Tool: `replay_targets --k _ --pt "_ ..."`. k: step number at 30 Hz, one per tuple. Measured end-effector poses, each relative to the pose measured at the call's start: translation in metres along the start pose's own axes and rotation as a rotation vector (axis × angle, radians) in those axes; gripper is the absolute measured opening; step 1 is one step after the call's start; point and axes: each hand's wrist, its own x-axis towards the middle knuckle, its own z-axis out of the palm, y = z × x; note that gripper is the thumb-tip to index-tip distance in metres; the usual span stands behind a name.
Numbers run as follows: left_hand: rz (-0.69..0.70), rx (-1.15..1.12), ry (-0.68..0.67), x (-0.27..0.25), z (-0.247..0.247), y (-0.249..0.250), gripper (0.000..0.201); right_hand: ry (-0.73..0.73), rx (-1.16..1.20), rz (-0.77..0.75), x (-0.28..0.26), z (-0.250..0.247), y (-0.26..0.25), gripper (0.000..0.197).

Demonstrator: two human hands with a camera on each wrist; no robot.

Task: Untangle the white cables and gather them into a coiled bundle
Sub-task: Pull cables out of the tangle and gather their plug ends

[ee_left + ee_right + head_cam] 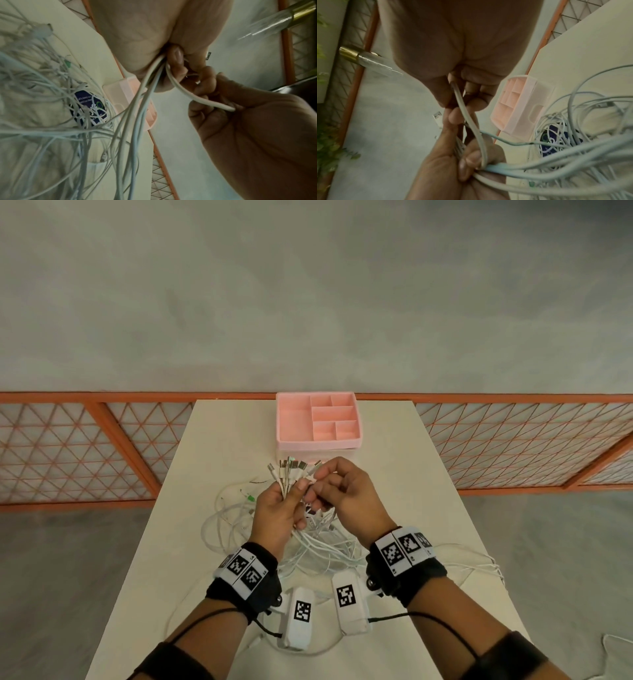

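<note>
Left fingers (301,484) grip white cables (291,474) | right fingers (317,501) pinch one | pink organizer (318,445) behind

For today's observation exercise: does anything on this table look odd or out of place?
Yes. One thin cable shows a dark, scuffed spot, perhaps damaged. A dark blue printed item lies under the tangled white cables, unlike the rest. The pink organizer sits straight.

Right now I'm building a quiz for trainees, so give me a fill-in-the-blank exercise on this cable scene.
1. The left hand grips a bunch of white cables with their ____ ends fanned upward.
2. The right hand pinches one cable beside that ____.
3. Behind the hands, the organizer tray on the table is coloured ____.

Missing: connector; bunch; pink
</note>
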Motion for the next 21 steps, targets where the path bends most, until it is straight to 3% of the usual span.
replay_targets --k 4,7,9,11,13,14,16,21 --pt "-0.088 -0.129 0.012 0.000 -0.004 -0.009 0.029 0.078 0.108 -0.068 -0.001 -0.009 -0.005 0.019" --pt "-0.137 -0.118 0.110 0.001 -0.011 -0.017 0.017 0.124 0.029 0.027 0.001 -0.015 0.002 0.022" --pt "-0.125 0.013 0.166 0.003 -0.017 -0.023 0.015 0.141 -0.240 0.175 0.005 -0.021 0.013 0.025" --pt "-0.111 0.136 0.176 0.004 -0.018 -0.026 0.012 0.024 -0.690 0.240 0.008 -0.024 0.022 0.025" --pt "-0.100 0.216 0.155 0.006 -0.013 -0.026 0.009 -0.120 -1.088 0.197 0.007 -0.017 0.025 0.018" --pt "-0.092 0.240 0.144 0.007 -0.010 -0.025 0.009 -0.148 -1.165 0.155 0.006 -0.012 0.026 0.022" --pt "-0.099 0.239 0.130 0.008 -0.007 -0.023 0.006 -0.145 -1.151 0.109 0.006 -0.008 0.023 0.033" --pt "-0.166 -0.009 0.037 0.006 -0.011 -0.013 0.009 -0.147 -0.865 0.082 0.013 -0.013 -0.001 0.028"
